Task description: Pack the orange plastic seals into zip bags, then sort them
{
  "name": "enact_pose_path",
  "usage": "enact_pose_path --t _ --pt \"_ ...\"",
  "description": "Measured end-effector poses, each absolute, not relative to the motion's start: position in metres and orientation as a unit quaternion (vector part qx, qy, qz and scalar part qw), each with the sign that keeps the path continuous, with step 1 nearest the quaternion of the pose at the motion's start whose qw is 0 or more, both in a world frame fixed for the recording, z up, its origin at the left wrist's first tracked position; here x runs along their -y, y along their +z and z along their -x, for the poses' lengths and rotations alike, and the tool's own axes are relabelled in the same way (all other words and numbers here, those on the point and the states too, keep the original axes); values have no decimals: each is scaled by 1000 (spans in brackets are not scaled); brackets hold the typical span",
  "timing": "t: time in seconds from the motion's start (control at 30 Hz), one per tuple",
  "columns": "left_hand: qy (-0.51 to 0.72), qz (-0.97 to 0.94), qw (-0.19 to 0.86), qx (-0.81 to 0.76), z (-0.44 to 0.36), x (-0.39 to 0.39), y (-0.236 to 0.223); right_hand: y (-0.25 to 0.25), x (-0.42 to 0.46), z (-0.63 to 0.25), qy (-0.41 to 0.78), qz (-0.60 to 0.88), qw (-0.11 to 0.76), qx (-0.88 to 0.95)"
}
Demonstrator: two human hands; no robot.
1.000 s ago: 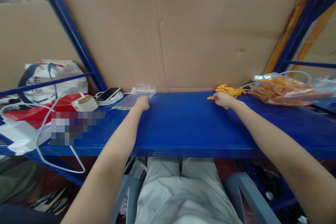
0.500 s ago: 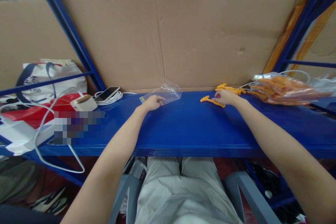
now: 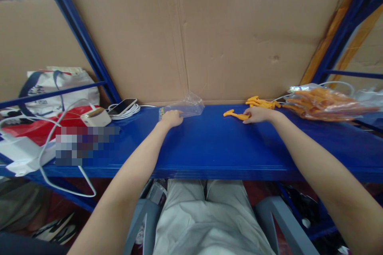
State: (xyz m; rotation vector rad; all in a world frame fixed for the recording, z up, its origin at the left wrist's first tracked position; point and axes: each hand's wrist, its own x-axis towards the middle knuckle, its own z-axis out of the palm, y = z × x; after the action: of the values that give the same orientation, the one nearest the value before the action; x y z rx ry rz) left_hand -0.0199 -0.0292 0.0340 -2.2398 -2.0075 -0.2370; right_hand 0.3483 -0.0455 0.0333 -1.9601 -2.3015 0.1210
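Note:
My left hand [image 3: 172, 118], its fingers curled together, grips the near side of a clear plastic bag [image 3: 191, 107] lying on the blue shelf top. A small coloured label shows at the bag's left end. To the right, my right hand [image 3: 256, 114] is closed on one end of a slim orange plastic piece [image 3: 233, 114] with a T-shaped head pointing left; I cannot make out its exact kind. Just behind that hand lies a small pile of similar orange pieces [image 3: 260, 102].
A clear bag full of orange pieces [image 3: 323, 101] sits at the right. On the left are a phone [image 3: 122, 106], coiled white cable, a white charger [image 3: 95, 117], a red bag and a white tote [image 3: 62, 91]. A cardboard panel [image 3: 227, 36] stands behind; blue posts flank it.
My right hand has drawn the orange piece slightly left, away from the pile. The fingers of my left hand have curled in on the clear bag, which has shifted slightly left.

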Motion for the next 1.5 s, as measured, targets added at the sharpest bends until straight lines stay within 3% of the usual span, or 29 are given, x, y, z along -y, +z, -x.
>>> enact_pose_path --t 0.57,0.8,1.5 --pt "-158 820 -121 536 19 25 35 28 48 -322 -60 558 279 779" --pt "-187 838 -110 501 14 18 24 25 47 -313 -56 503 341 793" --pt "-161 822 -46 545 17 15 20 22 44 -327 -21 569 270 777"
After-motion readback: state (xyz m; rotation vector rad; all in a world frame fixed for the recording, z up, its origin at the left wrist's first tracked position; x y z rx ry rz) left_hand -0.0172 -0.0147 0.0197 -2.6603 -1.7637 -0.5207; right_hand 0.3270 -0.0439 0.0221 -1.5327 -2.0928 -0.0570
